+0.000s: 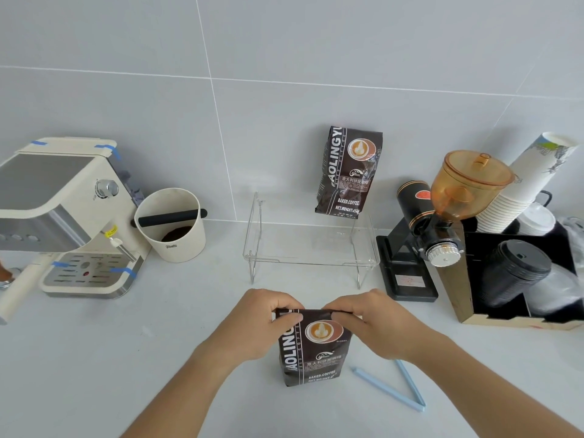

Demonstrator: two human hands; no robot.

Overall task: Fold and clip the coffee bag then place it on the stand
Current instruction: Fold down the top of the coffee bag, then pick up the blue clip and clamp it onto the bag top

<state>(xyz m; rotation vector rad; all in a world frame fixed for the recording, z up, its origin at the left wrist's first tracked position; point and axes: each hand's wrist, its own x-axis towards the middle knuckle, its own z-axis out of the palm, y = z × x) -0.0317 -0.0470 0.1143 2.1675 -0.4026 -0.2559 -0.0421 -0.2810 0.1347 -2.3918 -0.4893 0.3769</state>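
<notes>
The left hand (pixel 268 324) is pinching the top left corner of the coffee bag (pixel 313 349), thumb lying across the front of the folded edge and fingers curled behind it. The right hand (pixel 369 324) is gripping the top right corner in the same way, thumb pressing the fold down at the front. Both hands are closed on the bag's top edge, which is lying flattened into a narrow dark band between them.

The bag is standing upright on the white counter (pixel 126 358), near the front edge of the view and just in front of the clear acrylic stand (pixel 311 245). To the right of the bag, a pale blue sealing clip (pixel 398 388) is lying on the counter, opened into a V and touched by neither hand.

A second coffee bag (pixel 349 172) is standing on the back of the stand, leaning against the tiled wall. Left of the stand a cream knock box (pixel 172 226) with a black bar is sitting beside a cream espresso machine (pixel 63 216). Right of the stand a black coffee grinder (pixel 442 222) with an amber hopper is standing, and beyond it a stack of paper cups (pixel 524 184) is leaning over a black organizer holding black cup lids (pixel 518 267).
</notes>
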